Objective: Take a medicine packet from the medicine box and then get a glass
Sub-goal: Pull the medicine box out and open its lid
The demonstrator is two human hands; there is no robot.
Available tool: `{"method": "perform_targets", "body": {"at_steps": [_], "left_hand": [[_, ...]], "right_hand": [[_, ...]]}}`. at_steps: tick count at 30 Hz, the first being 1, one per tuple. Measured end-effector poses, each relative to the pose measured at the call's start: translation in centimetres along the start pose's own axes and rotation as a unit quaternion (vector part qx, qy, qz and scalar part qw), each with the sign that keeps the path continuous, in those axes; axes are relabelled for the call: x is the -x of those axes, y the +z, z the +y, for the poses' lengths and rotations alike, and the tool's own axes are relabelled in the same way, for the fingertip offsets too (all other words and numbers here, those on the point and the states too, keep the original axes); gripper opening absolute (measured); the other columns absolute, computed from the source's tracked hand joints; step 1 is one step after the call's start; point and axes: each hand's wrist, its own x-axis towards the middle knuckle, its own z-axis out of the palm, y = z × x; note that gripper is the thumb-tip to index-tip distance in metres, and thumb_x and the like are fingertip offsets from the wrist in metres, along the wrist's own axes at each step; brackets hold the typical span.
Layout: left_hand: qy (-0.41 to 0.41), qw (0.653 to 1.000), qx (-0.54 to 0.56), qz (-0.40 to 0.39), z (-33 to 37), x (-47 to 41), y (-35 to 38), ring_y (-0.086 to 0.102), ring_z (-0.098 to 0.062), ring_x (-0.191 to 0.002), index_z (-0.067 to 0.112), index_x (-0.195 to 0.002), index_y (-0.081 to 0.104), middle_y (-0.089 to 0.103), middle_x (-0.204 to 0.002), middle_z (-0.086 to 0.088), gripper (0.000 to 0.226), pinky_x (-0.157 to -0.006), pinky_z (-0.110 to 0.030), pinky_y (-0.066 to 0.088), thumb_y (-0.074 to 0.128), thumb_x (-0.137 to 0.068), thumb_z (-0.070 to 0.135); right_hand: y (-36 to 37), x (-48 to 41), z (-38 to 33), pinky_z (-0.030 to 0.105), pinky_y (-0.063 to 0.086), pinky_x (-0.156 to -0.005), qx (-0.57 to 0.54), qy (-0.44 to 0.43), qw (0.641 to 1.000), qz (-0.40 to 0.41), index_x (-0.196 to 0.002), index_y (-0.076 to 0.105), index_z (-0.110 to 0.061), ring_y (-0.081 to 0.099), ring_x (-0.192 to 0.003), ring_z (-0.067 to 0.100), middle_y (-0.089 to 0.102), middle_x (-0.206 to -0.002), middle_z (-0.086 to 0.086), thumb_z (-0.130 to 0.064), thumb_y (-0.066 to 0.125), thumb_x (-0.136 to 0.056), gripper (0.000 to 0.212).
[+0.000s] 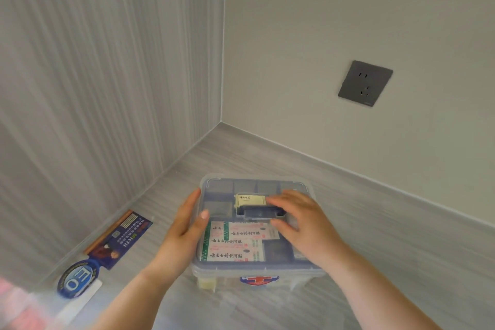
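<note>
Grey wood-grain counter (267, 158) runs into a corner where a striped panel wall on the left meets a plain pale wall carrying a dark socket (365, 83). Near the front edge of the counter sits the medicine box (257, 269) — a clear plastic tub with a frosted lid (219, 190) still on, a dark handle (261, 212) lying flat in a recess at the lid's middle, and a red cross badge on the front wall. Through the lid show dark divided compartments, a small cream packet (250, 200) just behind the handle, and several white packets (235, 245) with red and black print and green edging, lying flat in the near-left part.

Left hand (184, 230) is spread flat against the box's left side, thumb resting over the lid's edge, fingers pointing away along the wall. Right hand (300, 222) lies on top of the lid with loosely open fingers — the fingertips touch the right end of the handle, thumb below it; neither hand holds anything free.

To the left on the counter, well apart from the box, lie a dark blue leaflet (123, 237) and a round blue sticker (77, 277).
</note>
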Motion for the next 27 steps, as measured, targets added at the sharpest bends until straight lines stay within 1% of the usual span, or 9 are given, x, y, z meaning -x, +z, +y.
{"method": "perform_targets", "body": {"at_steps": [3, 7, 9, 11, 15, 18, 19, 23, 27], "left_hand": [[0.003, 0.999, 0.052, -0.015, 0.1, 0.6, -0.1, 0.033, 0.014, -0.108, 0.041, -0.131, 0.021, 0.029, -0.121, 0.034, 0.045, -0.090, -0.008, 0.027, 0.035, -0.091, 0.029], [0.018, 0.998, 0.061, -0.010, -0.3, 0.6, -0.5, 0.028, 0.002, -0.121, 0.039, -0.131, 0.023, 0.029, -0.132, 0.022, 0.054, -0.098, -0.020, 0.022, 0.025, -0.077, 0.047], [0.027, 0.998, 0.062, -0.008, -0.4, 0.3, -0.8, 0.031, -0.001, -0.121, 0.043, -0.123, 0.027, 0.032, -0.134, 0.017, 0.047, -0.096, -0.020, 0.025, 0.021, -0.077, 0.049], [0.032, 0.997, 0.066, 0.000, -0.3, 0.2, -1.1, 0.035, -0.004, -0.121, 0.044, -0.119, 0.031, 0.038, -0.134, 0.013, 0.043, -0.095, -0.021, 0.028, 0.022, -0.079, 0.054], [0.053, 0.997, 0.056, 0.019, -0.8, -0.6, -1.5, 0.046, -0.013, -0.119, 0.027, -0.126, 0.041, 0.051, -0.125, 0.005, 0.083, -0.097, -0.026, 0.032, 0.033, -0.062, 0.079], [0.074, 0.995, -0.044, 0.057, 0.1, -1.7, -0.9, 0.045, -0.009, -0.116, 0.036, -0.116, 0.045, 0.051, -0.120, 0.011, 0.031, -0.084, -0.010, 0.032, 0.041, -0.087, 0.044], [0.092, 0.989, -0.099, 0.057, 0.5, -2.4, -0.6, 0.042, -0.007, -0.115, 0.035, -0.117, 0.046, 0.051, -0.123, 0.008, 0.027, -0.086, -0.011, 0.033, 0.043, -0.090, 0.031], [0.120, 0.950, -0.288, 0.001, 1.4, -5.3, 0.9, 0.030, -0.014, -0.131, 0.021, -0.134, 0.031, 0.032, -0.146, -0.001, 0.046, -0.108, -0.027, 0.021, 0.046, -0.090, 0.022], [0.087, 0.948, -0.305, -0.036, 0.7, -6.4, 1.3, 0.027, -0.015, -0.133, 0.022, -0.136, 0.026, 0.028, -0.148, 0.001, 0.048, -0.110, -0.030, 0.023, 0.043, -0.091, 0.024]], "right_hand": [[0.3, -0.6, -0.1, 0.007, 0.027, -0.091, -0.018, 0.000, 1.000, 0.001, -0.112, 0.063, -0.014, 0.051, -0.117, 0.013, 0.064, -0.121, -0.001, -0.017, 0.053, -0.089, 0.025], [-0.6, -0.8, -0.2, 0.011, 0.031, -0.094, -0.046, 0.003, 0.999, -0.019, -0.109, 0.065, -0.013, 0.055, -0.114, 0.013, 0.065, -0.120, 0.000, -0.015, 0.055, -0.088, 0.024], [-1.2, -1.2, -0.6, 0.015, 0.035, -0.094, -0.054, 0.001, 0.998, -0.024, -0.108, 0.066, -0.013, 0.056, -0.110, 0.016, 0.067, -0.115, 0.002, -0.014, 0.057, -0.087, 0.023], [-2.2, -1.8, -1.0, 0.007, 0.036, -0.086, -0.077, 0.005, 0.997, -0.020, -0.106, 0.067, -0.013, 0.058, -0.102, 0.014, 0.068, -0.108, 0.001, -0.011, 0.058, -0.086, 0.022], [-5.3, -3.4, -0.8, -0.011, 0.033, -0.073, -0.152, 0.022, 0.986, 0.059, -0.099, 0.070, -0.015, 0.058, -0.081, -0.014, 0.064, -0.089, -0.016, -0.002, 0.061, -0.081, 0.024], [-7.2, -5.6, 0.9, -0.011, 0.033, -0.065, -0.157, 0.029, 0.979, 0.129, -0.096, 0.067, -0.019, 0.051, -0.065, -0.029, 0.060, -0.081, -0.020, 0.002, 0.061, -0.080, 0.027], [-7.3, -6.6, 1.8, -0.010, 0.034, -0.063, -0.160, 0.040, 0.976, 0.142, -0.095, 0.069, -0.014, 0.051, -0.061, -0.028, 0.061, -0.082, -0.015, 0.002, 0.061, -0.081, 0.023], [-6.2, -10.6, 6.2, -0.007, 0.035, -0.055, -0.176, 0.141, 0.953, 0.203, -0.100, 0.069, -0.003, 0.055, -0.069, -0.003, 0.061, -0.089, -0.001, -0.002, 0.059, -0.083, 0.019], [-3.9, -13.6, 10.0, -0.008, 0.034, -0.046, -0.190, 0.208, 0.935, 0.214, -0.101, 0.068, -0.003, 0.052, -0.081, 0.015, 0.060, -0.089, 0.001, -0.004, 0.059, -0.083, 0.020]]}}
